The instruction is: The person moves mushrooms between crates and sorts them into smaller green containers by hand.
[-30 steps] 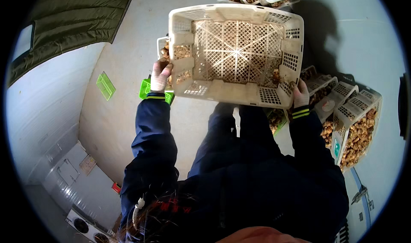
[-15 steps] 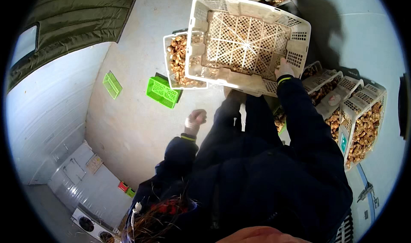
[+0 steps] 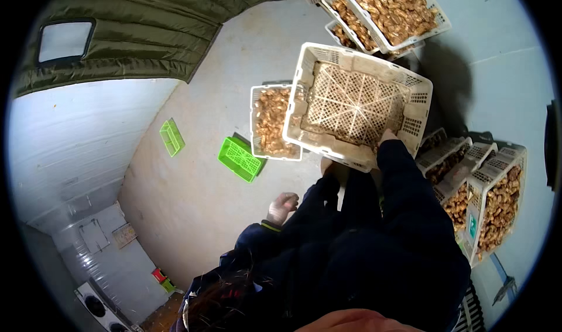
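An olive quilted curtain point(image 3: 140, 30) is hung at the upper left. An upturned-rim pale crate point(image 3: 357, 106), bare but for scraps, is seen tilted in front of the wearer's legs. By the right wall, crates point(image 3: 496, 167) are filled with brown knobbly roots. Another filled crate point(image 3: 254, 124) on the floor is partly hidden by the pale one, and a green basket point(image 3: 240, 159) is placed just beside it. The left hand point(image 3: 283, 208) is held apart, fingers curled in. The right hand point(image 3: 388, 134) is placed at the pale crate's near right corner; its finger state cannot be told.
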`<state>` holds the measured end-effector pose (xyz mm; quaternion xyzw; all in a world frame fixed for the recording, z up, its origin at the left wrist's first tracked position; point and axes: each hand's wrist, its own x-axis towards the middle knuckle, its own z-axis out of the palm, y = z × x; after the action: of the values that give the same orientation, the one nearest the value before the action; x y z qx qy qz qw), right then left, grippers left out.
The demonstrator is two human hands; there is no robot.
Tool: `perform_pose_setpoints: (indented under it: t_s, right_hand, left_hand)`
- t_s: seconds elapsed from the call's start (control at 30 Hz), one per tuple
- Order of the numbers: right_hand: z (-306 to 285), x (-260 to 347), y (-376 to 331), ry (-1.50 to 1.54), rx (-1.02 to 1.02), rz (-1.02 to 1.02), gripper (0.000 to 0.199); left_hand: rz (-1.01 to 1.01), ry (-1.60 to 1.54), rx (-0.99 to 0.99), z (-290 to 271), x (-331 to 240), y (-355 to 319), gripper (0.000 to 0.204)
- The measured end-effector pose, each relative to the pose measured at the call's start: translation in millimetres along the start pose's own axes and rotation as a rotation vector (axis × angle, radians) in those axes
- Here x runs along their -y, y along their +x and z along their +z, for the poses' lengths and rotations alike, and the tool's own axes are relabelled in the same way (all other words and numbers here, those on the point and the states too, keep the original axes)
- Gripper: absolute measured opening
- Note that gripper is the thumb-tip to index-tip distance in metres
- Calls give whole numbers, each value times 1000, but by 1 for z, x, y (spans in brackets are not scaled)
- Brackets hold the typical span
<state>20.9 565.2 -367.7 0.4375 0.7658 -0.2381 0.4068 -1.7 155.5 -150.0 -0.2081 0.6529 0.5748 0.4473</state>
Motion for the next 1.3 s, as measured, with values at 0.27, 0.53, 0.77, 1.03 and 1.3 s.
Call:
perform_pose_setpoints:
  t_s: [0.27, 0.53, 0.77, 1.03, 1.3]
  right_hand:
    - [-28, 4, -29, 78, -87, -101, 36]
    - [-39, -35, -9, 457, -70, -144, 36]
    - [-31, 15, -18, 202, -125, -151, 36]
    - [-71, 83, 43, 375, -724, -586, 46]
    - [-104, 119, 69, -243, -551, -539, 53]
  left_hand:
    - [78, -41, -5, -22, 6, -13, 31]
    - [-89, -3, -61, 1, -4, -21, 33]
    - [-173, 86, -82, 9, 12, -23, 24]
    - [55, 470, -127, 11, 49, -25, 12]
    - [-2, 510, -142, 34, 58, -34, 18]
